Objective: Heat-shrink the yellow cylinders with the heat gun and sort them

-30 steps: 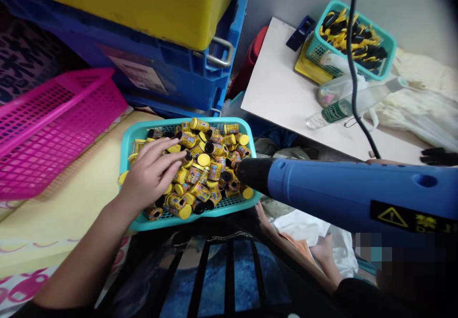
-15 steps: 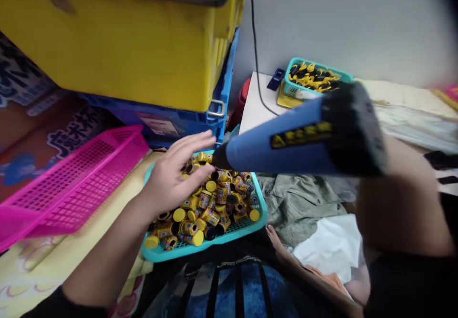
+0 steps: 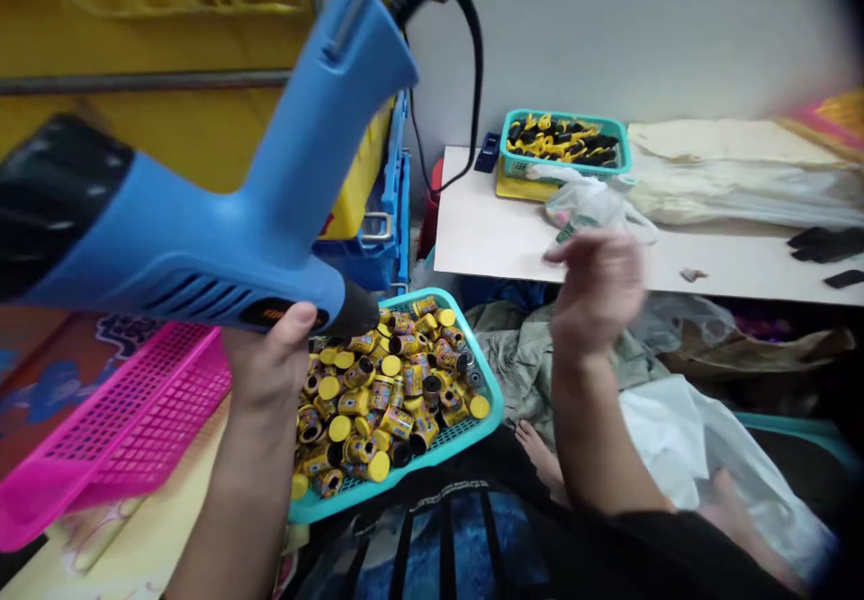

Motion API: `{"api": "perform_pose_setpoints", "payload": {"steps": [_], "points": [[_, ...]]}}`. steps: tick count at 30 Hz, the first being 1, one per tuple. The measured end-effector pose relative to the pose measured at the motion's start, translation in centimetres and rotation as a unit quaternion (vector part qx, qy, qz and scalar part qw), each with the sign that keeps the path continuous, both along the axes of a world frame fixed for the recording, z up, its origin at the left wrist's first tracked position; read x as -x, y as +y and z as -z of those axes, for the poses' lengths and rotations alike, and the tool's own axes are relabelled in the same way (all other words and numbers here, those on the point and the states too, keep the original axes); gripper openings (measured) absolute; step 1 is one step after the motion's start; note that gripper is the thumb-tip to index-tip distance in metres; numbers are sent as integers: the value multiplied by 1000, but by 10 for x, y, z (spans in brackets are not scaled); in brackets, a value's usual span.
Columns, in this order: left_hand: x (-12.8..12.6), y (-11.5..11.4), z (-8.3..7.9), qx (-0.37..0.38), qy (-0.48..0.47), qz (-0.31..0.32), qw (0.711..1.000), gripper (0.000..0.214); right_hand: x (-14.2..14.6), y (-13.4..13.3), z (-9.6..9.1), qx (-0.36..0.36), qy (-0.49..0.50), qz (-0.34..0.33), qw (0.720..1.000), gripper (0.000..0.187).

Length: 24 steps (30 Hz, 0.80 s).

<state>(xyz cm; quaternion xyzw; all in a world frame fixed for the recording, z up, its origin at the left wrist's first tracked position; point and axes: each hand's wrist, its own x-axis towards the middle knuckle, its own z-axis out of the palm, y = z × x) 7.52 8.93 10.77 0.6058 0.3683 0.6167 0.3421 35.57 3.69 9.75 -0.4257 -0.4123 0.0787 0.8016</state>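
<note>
A work corner, with a grey wall behind. Item one: blue heat gun, hard plastic, stiff, probably light enough for one hand though likely tail-heavy at its black rear housing; the upright handle, where the cable leaves it, looks the safer hold. It sits in the left hand, closed round the barrel just behind the dark nozzle, thumb on top. Just below and right of that hand: teal mesh basket, heaped with yellow-capped canisters, small, round, apt to roll, best pinched singly by the body. Right hand: raised, open as far as the blur shows, holding nothing. Beyond it: white board, plastic bag, second teal basket. Left of the left hand: pink mesh basket.
</note>
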Motion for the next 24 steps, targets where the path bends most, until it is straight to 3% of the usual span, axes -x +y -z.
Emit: {"api": "perform_pose_setpoints", "payload": {"steps": [1, 3, 5, 7, 11, 15, 17, 19, 20, 22, 24], "points": [[-1, -5, 1, 12, -18, 1, 1000, 69, -2, -7, 36, 145, 40, -22, 988, 43], [-4, -16, 1, 11, 6, -3, 1000, 67, 3, -25, 103, 394, 91, -96, 909, 71], [-10, -26, 2, -3, 49, -18, 999, 61, 16, -50, 152, 446, 112, -123, 879, 78], [-17, -33, 2, -7, 72, -35, 997, 54, 29, -72, 179, 471, 135, -161, 857, 82], [-35, -41, 2, 66, 13, -34, 997, 47, 35, -77, 188, 462, 153, -221, 845, 84], [-57, -42, 10, 100, -131, -40, 985, 53, 18, -38, 180, 428, 119, -222, 868, 73], [-68, -42, 15, 97, -146, -46, 983, 56, 11, -17, 174, 400, 95, -215, 886, 61], [-76, -42, 19, 73, -131, -44, 988, 55, 7, -1, 167, 372, 0, -216, 903, 47], [-79, -42, 21, 55, -119, -41, 991, 55, 6, 4, 164, 365, -72, -218, 902, 42], [-82, -42, 25, 22, -89, -34, 995, 57, 5, 9, 160, 373, -207, -230, 875, 41], [-82, -42, 29, 23, -48, -41, 998, 60, 3, 6, 160, 389, -264, -261, 843, 45]]}}
